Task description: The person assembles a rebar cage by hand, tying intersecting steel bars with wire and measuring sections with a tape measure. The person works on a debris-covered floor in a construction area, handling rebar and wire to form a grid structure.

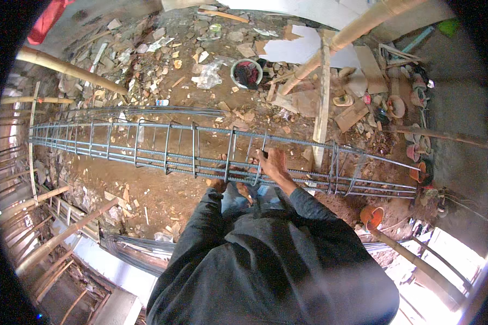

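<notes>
A long cage of steel reinforcing bars [168,162] with square stirrups runs across in front of me, raised above the dirt floor. My right hand [275,164] is closed at one stirrup [264,142], between the upper and lower bars. A small dark piece shows at its fingers, too small to name. My left hand [218,186] is at the near lower bar, beside another stirrup [229,154]. The sleeve and bars cover most of it, so its fingers cannot be made out. Several stirrups sit bunched together [335,168] toward the cage's right end.
Loose bars [162,110] lie beyond the cage. A wooden post [321,103] rises next to it, and a bamboo pole [352,35] slants above. Rubble and a tub [246,73] with dark contents lie farther off. An orange bucket [372,216] stands at right.
</notes>
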`<state>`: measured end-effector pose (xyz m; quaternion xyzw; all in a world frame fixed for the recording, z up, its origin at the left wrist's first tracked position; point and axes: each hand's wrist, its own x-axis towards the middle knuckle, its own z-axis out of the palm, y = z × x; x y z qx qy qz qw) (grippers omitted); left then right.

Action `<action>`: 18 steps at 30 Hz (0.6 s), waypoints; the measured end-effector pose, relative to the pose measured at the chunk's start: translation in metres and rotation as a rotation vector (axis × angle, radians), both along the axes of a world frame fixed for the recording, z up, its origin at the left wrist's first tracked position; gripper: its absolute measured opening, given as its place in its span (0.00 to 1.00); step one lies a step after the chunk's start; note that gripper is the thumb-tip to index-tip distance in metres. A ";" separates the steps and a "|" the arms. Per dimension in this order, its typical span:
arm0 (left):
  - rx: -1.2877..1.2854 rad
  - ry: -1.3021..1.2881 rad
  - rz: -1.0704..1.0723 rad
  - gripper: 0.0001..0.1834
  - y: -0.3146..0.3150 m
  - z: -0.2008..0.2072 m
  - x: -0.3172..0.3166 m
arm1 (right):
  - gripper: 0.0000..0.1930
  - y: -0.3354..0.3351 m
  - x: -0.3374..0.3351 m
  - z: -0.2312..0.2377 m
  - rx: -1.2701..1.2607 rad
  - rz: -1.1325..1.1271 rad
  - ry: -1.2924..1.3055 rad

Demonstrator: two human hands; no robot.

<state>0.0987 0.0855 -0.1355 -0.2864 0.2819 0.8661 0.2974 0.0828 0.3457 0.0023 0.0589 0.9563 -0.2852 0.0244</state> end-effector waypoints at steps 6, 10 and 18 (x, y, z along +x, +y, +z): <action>-0.204 -0.048 -0.072 0.29 -0.017 -0.037 0.030 | 0.27 0.025 0.011 0.006 -0.105 -0.197 -0.375; -0.443 -0.128 -0.229 0.26 -0.031 -0.037 0.063 | 0.20 0.067 0.048 0.045 -0.024 -0.405 -0.068; -0.659 0.506 -1.193 0.23 -0.021 0.034 0.058 | 0.18 0.163 0.136 0.069 0.554 -0.582 0.072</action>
